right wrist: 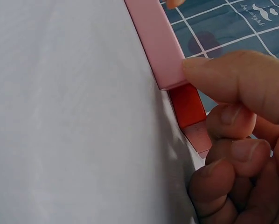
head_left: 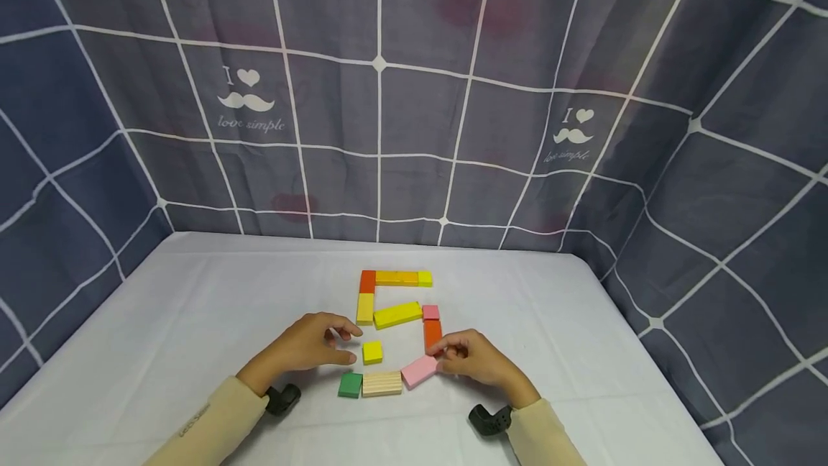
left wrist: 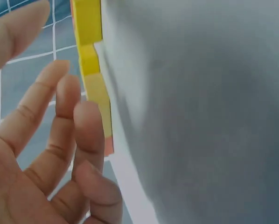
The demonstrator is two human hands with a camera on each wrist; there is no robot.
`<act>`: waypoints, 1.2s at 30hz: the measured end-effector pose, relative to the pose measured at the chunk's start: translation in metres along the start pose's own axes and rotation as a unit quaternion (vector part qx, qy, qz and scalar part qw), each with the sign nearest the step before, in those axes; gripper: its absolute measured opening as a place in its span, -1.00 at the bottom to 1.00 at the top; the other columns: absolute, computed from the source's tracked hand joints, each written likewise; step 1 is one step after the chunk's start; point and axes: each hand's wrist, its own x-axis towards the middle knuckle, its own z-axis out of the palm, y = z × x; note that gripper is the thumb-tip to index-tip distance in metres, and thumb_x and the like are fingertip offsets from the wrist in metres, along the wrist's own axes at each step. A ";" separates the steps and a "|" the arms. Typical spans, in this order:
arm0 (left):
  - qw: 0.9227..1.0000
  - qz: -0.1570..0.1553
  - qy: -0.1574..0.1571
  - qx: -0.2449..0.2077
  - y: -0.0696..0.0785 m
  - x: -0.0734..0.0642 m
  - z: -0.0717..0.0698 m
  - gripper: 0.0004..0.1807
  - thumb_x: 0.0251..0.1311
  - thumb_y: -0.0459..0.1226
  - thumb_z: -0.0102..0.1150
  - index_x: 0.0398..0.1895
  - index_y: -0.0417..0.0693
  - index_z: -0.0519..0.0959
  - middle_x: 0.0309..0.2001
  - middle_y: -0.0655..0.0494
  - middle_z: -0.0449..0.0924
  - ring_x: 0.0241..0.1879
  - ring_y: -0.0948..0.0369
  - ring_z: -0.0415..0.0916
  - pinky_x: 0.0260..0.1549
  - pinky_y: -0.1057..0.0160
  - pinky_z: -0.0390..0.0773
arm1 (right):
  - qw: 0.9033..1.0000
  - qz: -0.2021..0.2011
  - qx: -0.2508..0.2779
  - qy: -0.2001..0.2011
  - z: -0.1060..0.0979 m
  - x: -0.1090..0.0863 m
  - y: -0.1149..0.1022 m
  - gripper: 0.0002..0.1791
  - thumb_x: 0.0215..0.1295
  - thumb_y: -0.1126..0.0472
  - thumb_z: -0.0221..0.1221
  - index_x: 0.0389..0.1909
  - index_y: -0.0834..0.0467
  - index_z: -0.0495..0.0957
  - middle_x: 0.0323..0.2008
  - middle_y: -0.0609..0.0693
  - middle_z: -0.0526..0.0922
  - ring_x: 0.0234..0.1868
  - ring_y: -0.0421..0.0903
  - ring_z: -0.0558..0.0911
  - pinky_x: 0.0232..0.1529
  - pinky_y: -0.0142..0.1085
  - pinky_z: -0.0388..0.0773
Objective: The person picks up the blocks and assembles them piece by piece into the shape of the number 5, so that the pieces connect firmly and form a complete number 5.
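Note:
My right hand (head_left: pixel 475 359) holds the right end of a pink block (head_left: pixel 419 372), thumb and index finger at its corner. In the right wrist view the thumb (right wrist: pixel 209 77) presses against the end of that block, the other fingers curled. A red-orange block (head_left: pixel 432 335) stands just above it, topped by a small pink block (head_left: pixel 430 312). My left hand (head_left: pixel 317 342), its fingers spread apart and holding nothing, hovers left of a small yellow block (head_left: pixel 371 352). Below that block lie a green block (head_left: pixel 350 385) and a striped wooden block (head_left: pixel 382 383).
Farther back are a long yellow block (head_left: pixel 397 315), a pale yellow block (head_left: pixel 365 309), a red-orange block (head_left: pixel 367 281), an orange block (head_left: pixel 397 278) and a yellow block (head_left: pixel 425 279). A white cloth (head_left: pixel 213 293) covers the table; a grey checked curtain (head_left: pixel 414 113) hangs behind.

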 end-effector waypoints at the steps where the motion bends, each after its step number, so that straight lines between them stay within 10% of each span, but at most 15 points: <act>1: 1.000 -0.006 0.003 0.005 0.002 0.002 0.002 -0.60 0.14 -0.19 0.66 0.04 -0.04 0.80 -0.17 0.22 0.68 -0.25 0.20 0.49 -0.26 0.29 0.55 | 1.000 -0.001 0.002 -0.001 0.000 0.000 0.001 -0.74 0.35 0.43 0.36 0.02 0.42 0.74 -0.46 -0.17 0.43 -0.44 -0.32 0.37 -0.36 -0.48 0.30; 19: 0.997 -0.066 -0.005 0.049 0.014 0.022 0.016 -0.71 0.01 -0.20 0.71 -0.26 0.09 0.74 -0.37 0.27 0.58 -0.28 0.21 0.44 -0.17 0.15 0.45 | 1.000 0.002 0.027 0.001 0.001 0.001 0.006 -0.71 0.32 0.45 0.38 0.04 0.44 0.73 -0.47 -0.15 0.43 -0.44 -0.32 0.35 -0.36 -0.48 0.29; 36: 0.995 -0.073 0.006 0.065 -0.008 -0.008 -0.015 -0.72 0.07 -0.25 0.67 -0.17 0.05 0.77 -0.30 0.28 0.61 -0.21 0.18 0.46 -0.04 0.08 0.54 | 1.000 0.007 0.015 0.004 0.001 0.000 0.007 -0.73 0.34 0.44 0.37 0.03 0.42 0.73 -0.45 -0.13 0.42 -0.45 -0.32 0.34 -0.38 -0.48 0.27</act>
